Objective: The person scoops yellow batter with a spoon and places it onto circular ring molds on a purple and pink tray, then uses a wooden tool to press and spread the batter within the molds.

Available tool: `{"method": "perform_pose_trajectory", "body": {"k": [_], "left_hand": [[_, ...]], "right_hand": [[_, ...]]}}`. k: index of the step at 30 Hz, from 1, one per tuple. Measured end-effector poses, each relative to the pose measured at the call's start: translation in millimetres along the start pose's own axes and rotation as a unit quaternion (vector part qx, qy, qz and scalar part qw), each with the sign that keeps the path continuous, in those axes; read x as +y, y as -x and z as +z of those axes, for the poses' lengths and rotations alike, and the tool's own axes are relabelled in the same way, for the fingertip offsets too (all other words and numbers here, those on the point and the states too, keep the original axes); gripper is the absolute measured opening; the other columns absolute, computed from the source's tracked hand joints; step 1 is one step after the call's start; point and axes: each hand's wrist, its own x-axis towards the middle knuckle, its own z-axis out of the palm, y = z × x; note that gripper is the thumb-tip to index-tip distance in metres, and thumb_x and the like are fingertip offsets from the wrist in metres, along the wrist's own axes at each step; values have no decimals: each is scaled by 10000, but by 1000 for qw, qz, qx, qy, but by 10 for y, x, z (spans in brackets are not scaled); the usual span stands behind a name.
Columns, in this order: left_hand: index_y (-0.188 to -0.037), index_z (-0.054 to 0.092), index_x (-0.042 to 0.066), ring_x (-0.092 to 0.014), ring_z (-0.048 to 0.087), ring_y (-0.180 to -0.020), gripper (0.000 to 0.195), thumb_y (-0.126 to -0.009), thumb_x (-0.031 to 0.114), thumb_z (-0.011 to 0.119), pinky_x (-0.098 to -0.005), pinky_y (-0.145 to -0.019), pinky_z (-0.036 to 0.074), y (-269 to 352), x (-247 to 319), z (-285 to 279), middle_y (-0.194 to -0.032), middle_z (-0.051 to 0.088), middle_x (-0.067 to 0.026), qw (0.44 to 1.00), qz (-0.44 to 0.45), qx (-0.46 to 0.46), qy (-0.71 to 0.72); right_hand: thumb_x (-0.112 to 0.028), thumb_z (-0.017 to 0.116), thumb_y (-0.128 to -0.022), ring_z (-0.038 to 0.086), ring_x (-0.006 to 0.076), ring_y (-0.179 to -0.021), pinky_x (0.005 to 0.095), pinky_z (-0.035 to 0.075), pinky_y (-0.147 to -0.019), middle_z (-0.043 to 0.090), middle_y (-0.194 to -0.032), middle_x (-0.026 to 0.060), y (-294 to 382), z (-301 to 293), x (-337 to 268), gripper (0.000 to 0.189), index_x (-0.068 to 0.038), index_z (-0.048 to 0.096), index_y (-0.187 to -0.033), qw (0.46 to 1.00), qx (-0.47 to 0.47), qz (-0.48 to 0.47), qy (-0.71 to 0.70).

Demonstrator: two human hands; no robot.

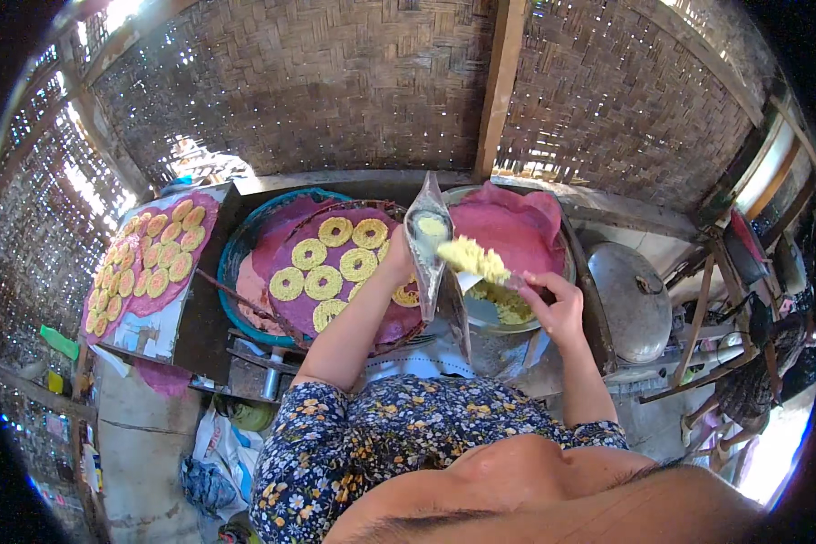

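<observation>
My left hand (398, 258) grips a long pointed press (430, 194) with a round well in its middle. Pale dough (432, 226) sits inside that well. In my right hand (554, 306) is the handle of a spoon or spatula, its blade hidden under a heap of crumbly yellow dough (476, 261) close to the press's right side. Below the right hand, a metal basin (479, 322) holds more yellow dough (506, 303), partly covered by a pink cloth (510, 221). Left of the press, several ring-shaped yellow dough pieces (323, 282) lie on a purple-pink sheet (289, 253) over a round tray, partly hidden by my left forearm.
A teal basin (226, 285) stands under the tray's left side. Farther left, many-textured round pieces (170, 253) cover a pink sheet (151, 303) on a box. A large metal lid (629, 302) leans at right. Woven bamboo walls (299, 88) enclose the bench; a person's legs (710, 425) show far right.
</observation>
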Motion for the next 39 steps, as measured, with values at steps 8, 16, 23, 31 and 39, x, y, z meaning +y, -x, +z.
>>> {"method": "perform_pose_trajectory", "body": {"k": [8,16,23,31,39], "left_hand": [[-949,535,26,-223,584,-718,185,-770,65,560,-385,-631,528,82,100,161,-849,571,-109,986,-82,-74,122],[-946,576,-10,-182,592,-741,210,-762,82,534,-322,-679,484,12,-84,-109,-842,616,-95,949,98,56,-295],[-943,587,18,-183,594,-792,298,-676,135,646,-313,-710,461,99,-13,88,-889,628,-94,884,143,11,-444],[-1007,539,30,-197,595,-797,259,-857,185,396,-328,-737,493,-128,-291,-279,-916,596,-81,915,117,22,-386],[-1020,537,24,-194,581,-870,256,-861,159,387,-350,-748,490,-9,-212,-55,-960,586,-83,946,74,-28,-314]], "right_hand": [[-128,683,-680,620,156,-717,265,477,-661,645,-804,94,-142,-15,222,216,-18,634,-859,994,96,4,49],[-139,698,-678,612,133,-686,242,470,-621,645,-791,84,130,35,42,222,-27,640,-861,1000,23,-16,14],[-141,700,-674,615,147,-679,245,471,-618,642,-791,84,103,-4,158,218,-39,643,-858,996,34,68,-42],[-147,709,-666,621,166,-704,262,475,-647,643,-808,95,192,-45,102,234,-34,641,-860,998,-28,-14,-63],[-128,699,-673,613,152,-701,253,467,-644,645,-806,96,87,32,36,216,-29,639,-856,999,39,5,23]]}}
